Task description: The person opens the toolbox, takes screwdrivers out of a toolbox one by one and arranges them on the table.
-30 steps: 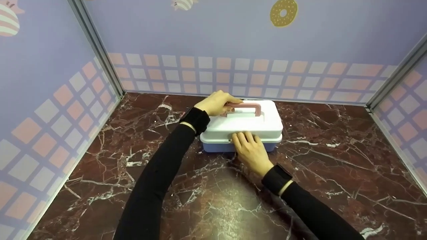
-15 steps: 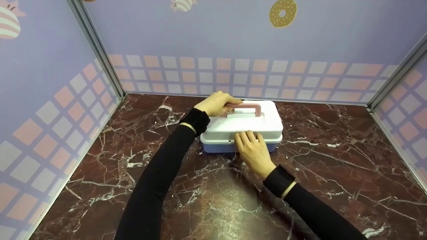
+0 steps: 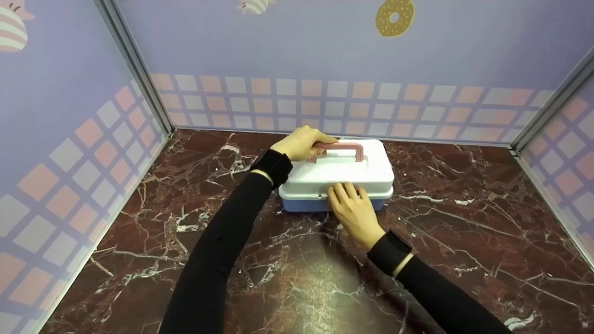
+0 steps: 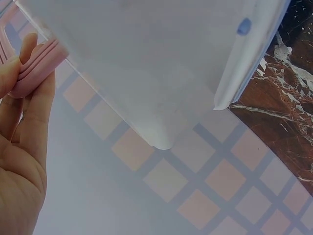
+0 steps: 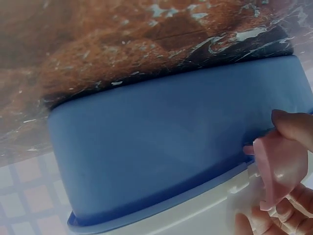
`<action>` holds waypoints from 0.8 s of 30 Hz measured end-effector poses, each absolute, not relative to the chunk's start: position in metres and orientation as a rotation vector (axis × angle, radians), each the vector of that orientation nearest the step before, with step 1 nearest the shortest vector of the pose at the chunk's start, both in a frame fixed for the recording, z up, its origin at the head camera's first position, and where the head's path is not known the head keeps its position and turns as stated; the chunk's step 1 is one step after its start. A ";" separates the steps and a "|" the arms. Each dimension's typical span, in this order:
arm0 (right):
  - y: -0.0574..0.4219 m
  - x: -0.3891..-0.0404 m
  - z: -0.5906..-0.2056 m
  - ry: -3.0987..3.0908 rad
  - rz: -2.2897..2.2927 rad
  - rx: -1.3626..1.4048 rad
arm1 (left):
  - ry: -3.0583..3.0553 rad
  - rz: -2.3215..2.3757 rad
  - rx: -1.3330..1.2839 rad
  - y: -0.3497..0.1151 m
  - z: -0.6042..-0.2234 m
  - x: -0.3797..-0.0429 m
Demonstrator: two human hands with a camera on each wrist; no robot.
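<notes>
A storage box with a white lid [image 3: 341, 174] and a blue base [image 3: 306, 205] stands on the marbled surface near the back wall. My left hand [image 3: 301, 143] grips the left end of the pink carry handle [image 3: 348, 146] on top of the lid. In the left wrist view, thumb and fingers wrap that handle [image 4: 41, 68]. At the front of the box, my right hand [image 3: 353, 213] lies over the lid's edge. The right wrist view shows its thumb and fingers pinching a pink latch [image 5: 281, 164] at the seam. Lid and base sit together at the front.
A patterned back wall [image 3: 278, 51] rises close behind the box. Side panels [image 3: 60, 139] flank the dark red marbled surface [image 3: 185, 260], which stretches in front of the box and to both sides.
Over the last second my right hand has shifted slightly to the right along the front of the box. My left hand keeps its hold on the handle, and the box stays put.
</notes>
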State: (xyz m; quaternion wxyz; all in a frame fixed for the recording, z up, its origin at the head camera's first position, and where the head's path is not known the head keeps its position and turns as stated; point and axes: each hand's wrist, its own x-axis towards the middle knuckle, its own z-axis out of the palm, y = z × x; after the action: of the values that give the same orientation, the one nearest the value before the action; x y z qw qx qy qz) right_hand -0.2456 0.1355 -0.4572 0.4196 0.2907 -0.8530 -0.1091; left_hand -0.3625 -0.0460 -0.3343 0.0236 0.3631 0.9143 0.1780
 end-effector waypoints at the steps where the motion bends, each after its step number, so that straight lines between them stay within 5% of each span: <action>1: 0.136 -0.245 -0.457 -2.139 -0.270 0.738 | 2.830 0.549 1.125 -0.046 -0.335 -0.363; 24: 0.145 -0.226 -0.464 -1.975 -0.166 0.963 | 2.819 0.571 1.092 -0.047 -0.334 -0.362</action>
State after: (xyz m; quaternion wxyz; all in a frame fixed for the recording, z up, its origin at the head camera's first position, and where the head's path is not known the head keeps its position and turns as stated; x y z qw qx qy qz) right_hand -0.2262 0.1448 -0.4644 0.4521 0.3897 -0.7995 -0.0674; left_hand -0.3621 -0.0469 -0.3340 0.0325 0.3549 0.9157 0.1856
